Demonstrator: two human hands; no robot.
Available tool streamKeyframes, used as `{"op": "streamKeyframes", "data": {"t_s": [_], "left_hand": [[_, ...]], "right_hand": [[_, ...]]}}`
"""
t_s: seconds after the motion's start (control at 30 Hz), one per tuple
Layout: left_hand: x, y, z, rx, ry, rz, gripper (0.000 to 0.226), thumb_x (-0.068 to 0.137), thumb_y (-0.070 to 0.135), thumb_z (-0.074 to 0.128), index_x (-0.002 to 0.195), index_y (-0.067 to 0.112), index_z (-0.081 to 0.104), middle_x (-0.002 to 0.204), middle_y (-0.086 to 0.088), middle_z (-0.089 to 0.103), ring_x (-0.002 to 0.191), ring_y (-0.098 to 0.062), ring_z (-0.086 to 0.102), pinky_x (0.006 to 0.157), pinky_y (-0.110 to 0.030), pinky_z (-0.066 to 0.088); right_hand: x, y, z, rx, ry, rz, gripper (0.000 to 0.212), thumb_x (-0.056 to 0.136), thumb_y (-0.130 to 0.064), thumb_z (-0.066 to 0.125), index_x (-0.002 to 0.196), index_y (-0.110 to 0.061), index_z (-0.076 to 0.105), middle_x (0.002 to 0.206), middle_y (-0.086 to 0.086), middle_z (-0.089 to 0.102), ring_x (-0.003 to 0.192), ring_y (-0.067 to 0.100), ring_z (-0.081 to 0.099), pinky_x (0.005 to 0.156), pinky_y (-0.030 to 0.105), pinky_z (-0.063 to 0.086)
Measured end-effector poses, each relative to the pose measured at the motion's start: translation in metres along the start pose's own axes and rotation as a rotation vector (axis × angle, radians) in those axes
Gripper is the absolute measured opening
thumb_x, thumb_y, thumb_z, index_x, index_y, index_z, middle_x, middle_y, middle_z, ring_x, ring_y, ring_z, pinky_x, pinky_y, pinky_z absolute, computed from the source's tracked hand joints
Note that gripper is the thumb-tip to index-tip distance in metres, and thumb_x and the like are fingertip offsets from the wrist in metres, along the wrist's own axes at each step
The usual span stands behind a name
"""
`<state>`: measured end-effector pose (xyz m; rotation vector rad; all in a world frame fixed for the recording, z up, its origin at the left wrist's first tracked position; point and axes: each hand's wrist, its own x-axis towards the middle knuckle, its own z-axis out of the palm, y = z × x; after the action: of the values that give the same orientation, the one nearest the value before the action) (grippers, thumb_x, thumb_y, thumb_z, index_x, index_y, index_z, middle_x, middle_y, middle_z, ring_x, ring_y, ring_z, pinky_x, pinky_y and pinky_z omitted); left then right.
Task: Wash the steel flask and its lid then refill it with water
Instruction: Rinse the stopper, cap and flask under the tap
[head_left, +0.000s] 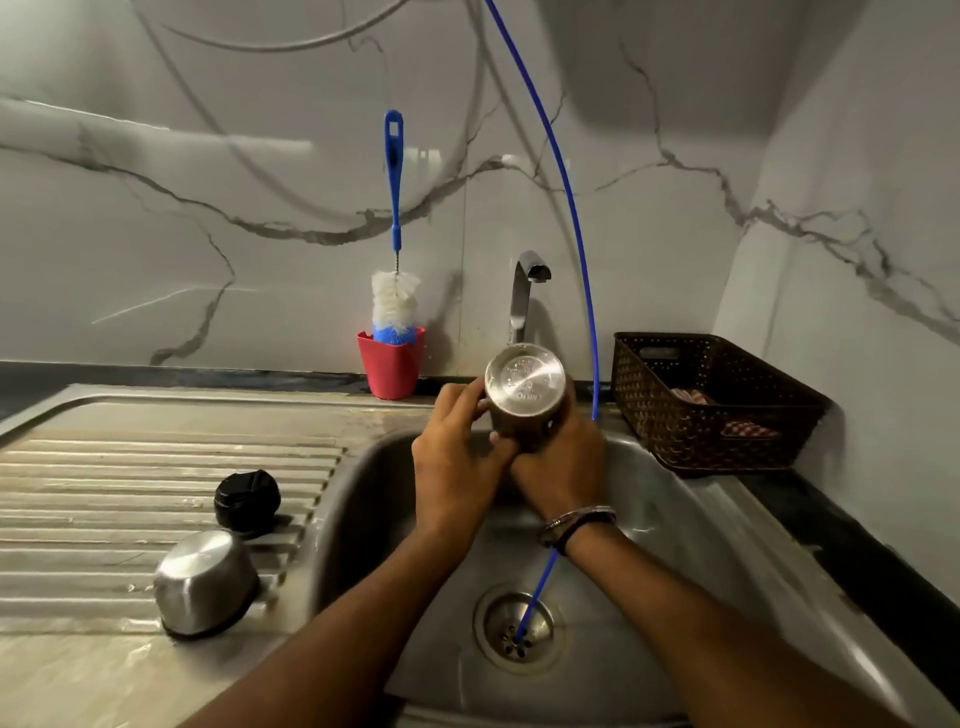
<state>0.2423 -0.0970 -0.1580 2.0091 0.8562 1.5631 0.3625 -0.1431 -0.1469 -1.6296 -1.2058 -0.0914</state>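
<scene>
Steel flask (524, 387) is held inverted over the sink (675, 499), base toward the camera, mouth pointing down into the basin, likely to drain or shake out rinse water. Left hand (457, 457) grips its left side, right hand (558, 462) wraps the lower body; the hands touch each other under it, both clamped on the flask. It sits just below the tap (527, 291), which shows no water flow. Steel cap (205, 584) and black inner lid (247, 501) are parked upside down on the ribbed drainboard (104, 493), well left of the hands, probably drying. Bottle brush (395, 291) stands in the red cup (390, 366).
</scene>
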Motion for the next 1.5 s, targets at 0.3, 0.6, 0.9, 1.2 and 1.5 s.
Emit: {"op": "streamKeyframes", "data": {"t_s": [0.3, 0.6, 0.9, 1.2, 1.5], "left_hand": [[0.008, -0.005, -0.009, -0.01, -0.001, 0.051, 0.068, 0.068, 0.035, 0.093, 0.128, 0.02, 0.064, 0.115, 0.013, 0.062, 0.104, 0.0, 0.066, 0.087, -0.02, 0.056], [0.009, -0.025, -0.015, -0.012, -0.159, -0.224, 0.084, 0.053, 0.043, 0.099, 0.124, 0.026, 0.059, 0.11, 0.013, 0.069, 0.101, 0.0, 0.065, 0.085, -0.026, 0.058], [0.066, 0.02, -0.062, 0.094, -0.008, -0.143, 0.1, 0.056, 0.047, 0.097, 0.141, 0.032, 0.046, 0.127, 0.002, 0.062, 0.109, -0.016, 0.062, 0.091, -0.04, 0.059], [0.119, 0.022, -0.152, 0.318, 0.154, -0.198, 0.103, 0.058, 0.041, 0.097, 0.145, 0.032, 0.042, 0.132, -0.006, 0.061, 0.115, -0.025, 0.058, 0.096, -0.045, 0.053], [0.116, -0.008, -0.171, 0.353, 0.218, -0.304, 0.096, 0.058, 0.039, 0.097, 0.139, 0.029, 0.047, 0.132, -0.009, 0.061, 0.116, -0.03, 0.06, 0.096, -0.052, 0.054]], "right_hand": [[-0.001, -0.009, 0.008, -0.014, 0.05, 0.016, 0.072, 0.07, -0.025, 0.084, 0.135, -0.025, 0.052, 0.106, -0.005, 0.071, 0.095, 0.011, 0.066, 0.079, 0.025, 0.054], [-0.006, 0.026, 0.012, -0.1, -0.534, 0.066, 0.084, 0.045, -0.057, 0.086, 0.12, -0.029, 0.06, 0.108, -0.006, 0.072, 0.096, 0.012, 0.069, 0.082, 0.035, 0.061], [-0.005, 0.046, 0.014, -0.07, -0.72, 0.017, 0.049, 0.083, -0.067, 0.064, 0.108, -0.025, 0.07, 0.089, 0.0, 0.074, 0.082, 0.015, 0.07, 0.08, 0.036, 0.059], [-0.001, 0.054, 0.017, -0.104, -0.783, -0.002, 0.043, 0.098, -0.049, 0.054, 0.074, -0.018, 0.07, 0.07, -0.001, 0.072, 0.068, 0.014, 0.07, 0.074, 0.035, 0.058], [-0.001, 0.059, 0.018, -0.079, -0.82, 0.017, 0.035, 0.097, -0.047, 0.057, 0.083, -0.018, 0.071, 0.076, 0.0, 0.074, 0.073, 0.015, 0.072, 0.078, 0.036, 0.061]]}}
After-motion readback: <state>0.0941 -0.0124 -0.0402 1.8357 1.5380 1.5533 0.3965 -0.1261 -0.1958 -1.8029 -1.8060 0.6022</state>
